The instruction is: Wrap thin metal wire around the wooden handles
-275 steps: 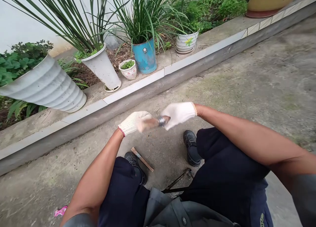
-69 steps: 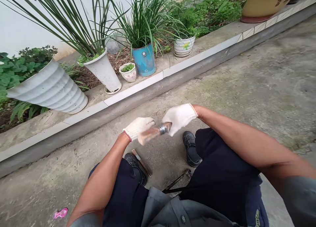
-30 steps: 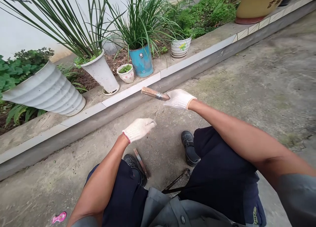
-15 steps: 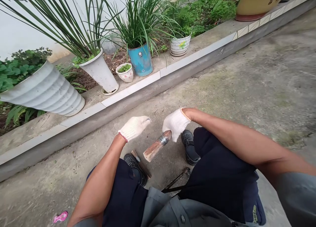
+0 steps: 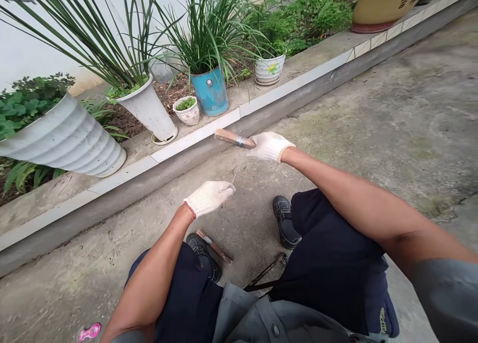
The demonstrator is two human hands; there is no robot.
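Note:
Both my hands wear white knit gloves. My right hand (image 5: pixel 269 146) is closed on a brown wooden handle (image 5: pixel 228 137) with a band of wire wound round it, held out level toward the kerb. A thin wire (image 5: pixel 235 173) runs down from that band to my left hand (image 5: pixel 209 197), whose fingers pinch its end. My left hand hangs lower and nearer to me, above my left shoe (image 5: pixel 203 253). I sit with knees apart on a concrete floor.
A second wooden stick (image 5: pixel 214 246) lies beside my left shoe, and dark pliers (image 5: pixel 268 272) lie between my legs. Several potted plants stand on a tiled ledge (image 5: pixel 197 134), among them a blue pot (image 5: pixel 210 91). A pink scrap (image 5: pixel 89 331) lies bottom left.
My right hand has swung the handle from low near my right shoe up and out toward the kerb, drawing the wire taut. My left hand has stayed almost still, pinching the wire.

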